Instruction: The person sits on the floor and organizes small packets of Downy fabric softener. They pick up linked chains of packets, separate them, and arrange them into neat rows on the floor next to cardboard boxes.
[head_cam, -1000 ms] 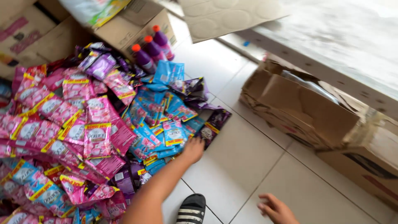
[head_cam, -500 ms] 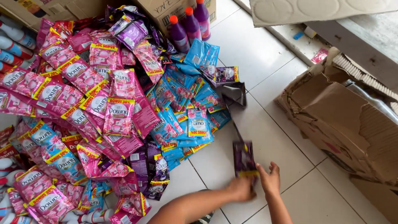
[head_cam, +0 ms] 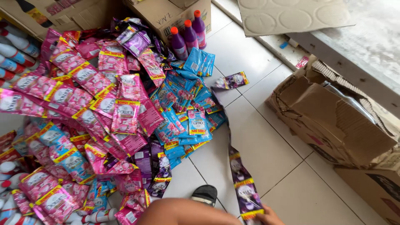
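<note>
At the bottom edge, the person's right hand (head_cam: 266, 217) is holding the lower end of a strip of glossy purple sachets (head_cam: 243, 187), its fingers closing on the bottom packet. The strip is running in a crinkled line up across the white tiled floor (head_cam: 266, 137) toward the heap of sachets (head_cam: 104, 108). The left forearm (head_cam: 183, 212) is crossing the lower frame with its hand out of view. The heap is lying in slippery layers: pink foil packets, flat blue ones (head_cam: 187, 108), dark purple ones near a black sandal (head_cam: 204, 193). Three purple bottles (head_cam: 188, 31) with orange caps are standing beside a cardboard box (head_cam: 171, 14). A torn, crumpled corrugated carton (head_cam: 333, 116) is sagging at right.
</note>
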